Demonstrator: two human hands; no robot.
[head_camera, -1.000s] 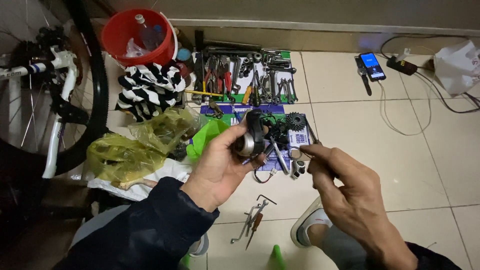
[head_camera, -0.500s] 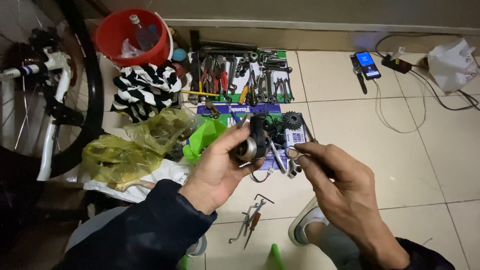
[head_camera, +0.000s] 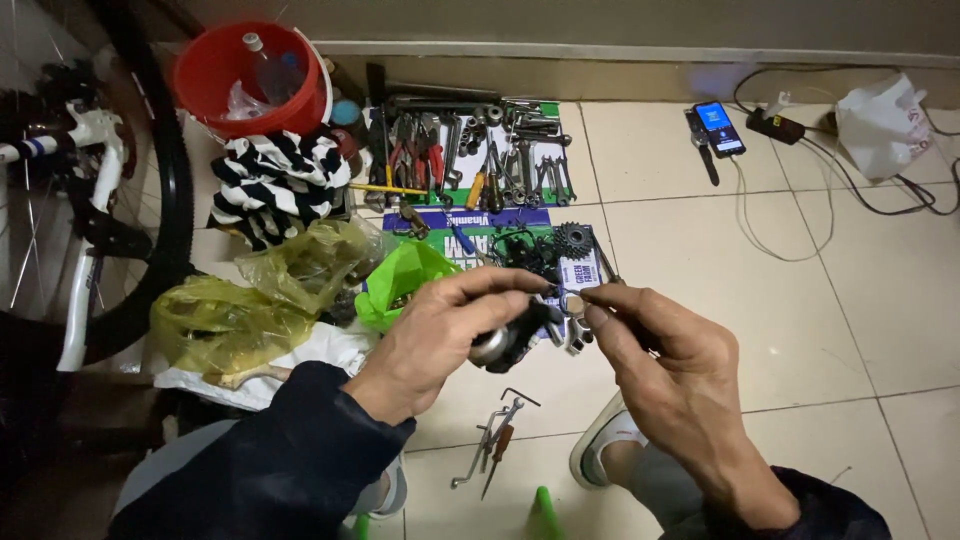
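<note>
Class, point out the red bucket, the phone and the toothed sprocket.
red bucket (head_camera: 215, 75): head view, on its inner wall.
phone (head_camera: 718, 126): head view, on its lit screen.
toothed sprocket (head_camera: 574, 240): head view, on its centre.

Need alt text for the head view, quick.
Two hands meet over a tiled floor: the left hand grips a dark bicycle part, the right hand pinches a small metal piece against it. Hand tools lie beyond.

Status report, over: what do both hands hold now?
Left hand shut on black bike part. Right hand pinching small metal piece against it. Loose tools on floor below, nothing between hands.
</note>
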